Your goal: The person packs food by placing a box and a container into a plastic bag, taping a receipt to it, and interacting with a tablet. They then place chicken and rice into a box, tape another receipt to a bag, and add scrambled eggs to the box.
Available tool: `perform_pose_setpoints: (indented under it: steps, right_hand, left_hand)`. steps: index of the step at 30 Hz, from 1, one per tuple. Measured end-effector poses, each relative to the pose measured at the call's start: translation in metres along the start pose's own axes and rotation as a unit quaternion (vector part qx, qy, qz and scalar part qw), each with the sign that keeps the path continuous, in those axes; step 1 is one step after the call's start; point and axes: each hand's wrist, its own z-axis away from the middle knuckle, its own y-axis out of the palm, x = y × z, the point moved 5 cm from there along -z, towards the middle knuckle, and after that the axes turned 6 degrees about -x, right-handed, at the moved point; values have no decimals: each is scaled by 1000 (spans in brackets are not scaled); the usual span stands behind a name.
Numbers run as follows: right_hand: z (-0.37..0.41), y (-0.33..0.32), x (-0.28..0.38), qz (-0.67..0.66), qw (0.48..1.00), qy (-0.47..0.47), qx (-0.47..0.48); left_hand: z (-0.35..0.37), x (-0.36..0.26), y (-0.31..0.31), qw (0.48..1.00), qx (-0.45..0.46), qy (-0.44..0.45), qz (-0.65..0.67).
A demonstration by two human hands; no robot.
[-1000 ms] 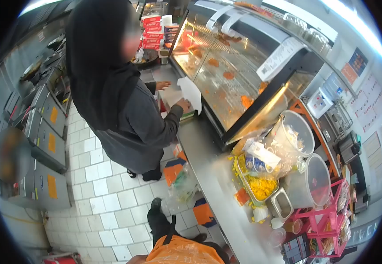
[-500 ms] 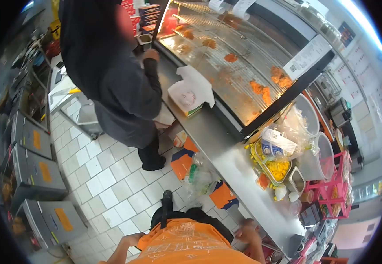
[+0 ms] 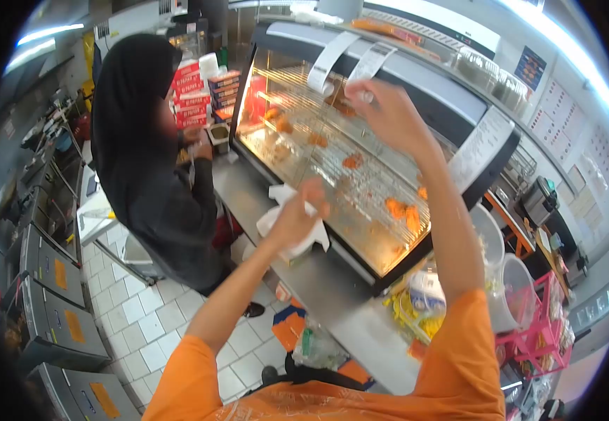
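My right hand (image 3: 396,119) is raised in front of the glass-fronted food warmer (image 3: 382,259), its fingers bent and apart just below a hanging paper receipt (image 3: 371,62). Contact with the paper cannot be made out. Lower and to the left, my left hand (image 3: 297,219) is slightly blurred, its fingers apart. It hovers over or in front of an open white takeaway box (image 3: 269,219) on the steel counter (image 3: 241,189), covering part of it. Behind the glass, pieces of fried chicken (image 3: 403,212) lie on wire racks. Another receipt (image 3: 331,62) hangs beside the first.
A co-worker in dark clothing (image 3: 154,168) stands at the counter on the left, hands near a small metal container (image 3: 218,133). Stacked red boxes (image 3: 191,95) are behind. Clear tubs (image 3: 511,295) and a pink crate (image 3: 539,326) stand at the right; bags and cardboard lie on the floor.
Both my hands have risen from beside my waist: the right up to the receipts, the left to the white box. My view has tilted upward. The co-worker's hands are now together near the metal container.
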Motion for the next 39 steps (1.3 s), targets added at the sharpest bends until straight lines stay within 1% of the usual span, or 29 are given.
perform_pose_setpoints:
  steps: [1, 2, 4, 6, 8, 9, 10, 12, 13, 14, 15, 16, 17, 18, 19, 21, 23, 25, 27, 28, 29, 31, 33, 34, 35, 36, 37, 38, 39]
  right_hand:
    - [-53, 2, -16, 152, 986, -68, -16]
    - [-102, 8, -57, 174, 982, -41, -55]
    - [-170, 18, -112, 277, 960, -3, -34]
    - [-195, 22, -133, 324, 946, 16, -15]
    - [-204, 33, -147, 377, 926, 27, 12]
    - [-204, 37, -153, 378, 925, 41, 6]
    - [-205, 39, -160, 380, 923, 57, 1]
    - [-209, 42, -165, 405, 912, 65, 15]
    - [-211, 42, -168, 426, 902, 73, 25]
    - [-212, 45, -163, 489, 869, 16, 77]
    - [-221, 45, -180, 494, 865, 22, 86]
    - [-238, 44, -201, 500, 863, -6, 71]
    - [-242, 48, -214, 503, 862, -33, 55]
    - [-240, 54, -207, 600, 787, -88, 117]
    - [-238, 57, -200, 599, 787, -83, 123]
    - [-237, 55, -195, 569, 817, -26, 90]
    - [-229, 54, -186, 562, 823, 9, 81]
    - [-228, 53, -175, 584, 810, 8, 56]
    - [-229, 55, -185, 588, 808, -10, 38]
    - [-232, 57, -190, 587, 809, -27, 17]
    - [-235, 60, -194, 587, 809, -28, 18]
    - [-234, 74, -206, 688, 710, -90, 122]
    - [-228, 73, -195, 683, 716, -89, 115]
    - [-225, 73, -188, 679, 720, -92, 108]
    - [-225, 73, -190, 679, 720, -90, 109]
    - [-226, 73, -190, 663, 735, -97, 106]
    - [-227, 72, -191, 646, 750, -103, 102]
    - [-225, 73, -185, 646, 750, -101, 103]
    - [-222, 76, -184, 668, 718, -93, 173]
  left_hand:
    - [-51, 1, -9, 995, -72, -39, 48]
    - [-100, 10, -15, 990, -114, -66, 51]
    - [-169, 25, -24, 977, -189, -90, 31]
    - [-213, 31, -26, 970, -225, -90, 8]
    - [-240, 24, -32, 940, -316, -63, -108]
    - [-250, 25, -32, 940, -318, -65, -105]
    - [-261, 27, -29, 949, -308, -60, -38]
    - [-269, 40, -18, 954, -273, -91, 83]
    - [-267, 46, -13, 954, -267, -97, 91]
    - [-258, 51, -8, 948, -294, -56, 106]
    - [-251, 54, -5, 938, -323, -12, 122]
    - [-234, 52, -5, 924, -370, -40, 84]
    - [-221, 59, 1, 927, -362, -48, 86]
    - [-212, 64, 3, 926, -361, -29, 105]
    - [-201, 68, 6, 924, -361, -12, 123]
    - [-191, 49, -1, 931, -351, -39, 90]
    - [-188, 47, -4, 934, -353, -53, 29]
    - [-193, 60, -2, 935, -348, -57, 27]
    - [-194, 75, -1, 941, -314, -129, 10]
    - [-193, 78, -2, 939, -317, -130, 13]
    - [-190, 75, -5, 938, -330, -94, -45]
    - [-185, 76, -10, 934, -337, -58, -105]
    - [-185, 83, -5, 959, -268, -88, 35]
    - [-183, 82, -5, 959, -265, -89, 35]
    - [-183, 81, -3, 957, -240, -95, 135]
    - [-182, 79, -1, 943, -213, -100, 234]
    - [-180, 79, -3, 944, -212, -101, 234]
    - [-178, 86, -3, 918, -215, -132, 306]
    - [-178, 92, -2, 886, -218, -162, 377]
